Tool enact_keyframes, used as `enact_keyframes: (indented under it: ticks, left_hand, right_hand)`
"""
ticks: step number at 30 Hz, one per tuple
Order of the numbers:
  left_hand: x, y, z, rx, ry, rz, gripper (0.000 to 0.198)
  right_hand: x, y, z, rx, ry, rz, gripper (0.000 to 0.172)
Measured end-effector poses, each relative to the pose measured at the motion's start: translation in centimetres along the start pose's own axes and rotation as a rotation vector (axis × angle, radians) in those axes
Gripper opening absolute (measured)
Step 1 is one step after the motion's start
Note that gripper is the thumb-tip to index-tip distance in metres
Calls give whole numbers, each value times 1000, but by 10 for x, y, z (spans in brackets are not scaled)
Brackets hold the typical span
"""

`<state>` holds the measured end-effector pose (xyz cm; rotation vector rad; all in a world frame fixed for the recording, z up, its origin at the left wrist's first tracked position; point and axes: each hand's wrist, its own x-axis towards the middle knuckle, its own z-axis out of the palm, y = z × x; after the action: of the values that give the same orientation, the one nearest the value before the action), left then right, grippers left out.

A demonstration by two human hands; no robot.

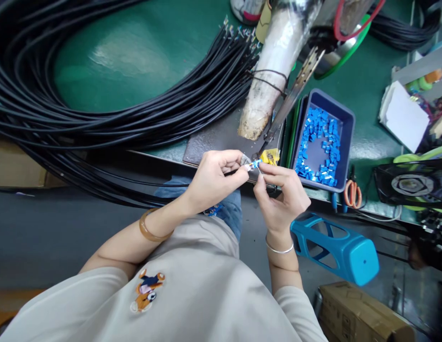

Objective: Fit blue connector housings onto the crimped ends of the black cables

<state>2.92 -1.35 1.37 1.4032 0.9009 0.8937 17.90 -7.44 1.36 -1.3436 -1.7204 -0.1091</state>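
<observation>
My left hand (212,178) is closed in a pinch on a small blue connector (255,164) at the end of a black cable. My right hand (281,192) is closed too, thumb and forefinger pinching a thin wire end right at that connector. Both hands meet just in front of the bench edge, beside a small yellow part (271,156). A blue tray (345,142) holding several loose blue connectors sits just right of my hands. A large bundle of black cables (100,118) loops across the green bench to the left.
A tape-wrapped tool (278,66) with a metal lever leans over a dark plate (214,140). Orange-handled scissors (352,194) lie by the tray. A blue plastic stool (335,247) and a cardboard box (360,313) stand on the floor at right. White papers (402,114) lie at far right.
</observation>
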Motion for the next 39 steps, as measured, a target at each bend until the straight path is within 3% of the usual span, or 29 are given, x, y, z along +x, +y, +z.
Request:
enact_keyframes:
  ticks: [20, 31, 35, 39]
  left_hand:
    - [6, 6, 3, 87, 53, 83, 14]
    - [4, 1, 1, 75, 21, 11, 16]
    - [4, 3, -1, 37, -14, -4, 18]
    - [2, 7, -4, -53, -50, -44, 17]
  right_hand:
    - [13, 0, -4, -44, -23, -17, 21]
    - [7, -3, -1, -127, -34, -74, 22]
    - [4, -3, -2, -34, -18, 3, 19]
    - [2, -4, -5, 205, -63, 228, 11]
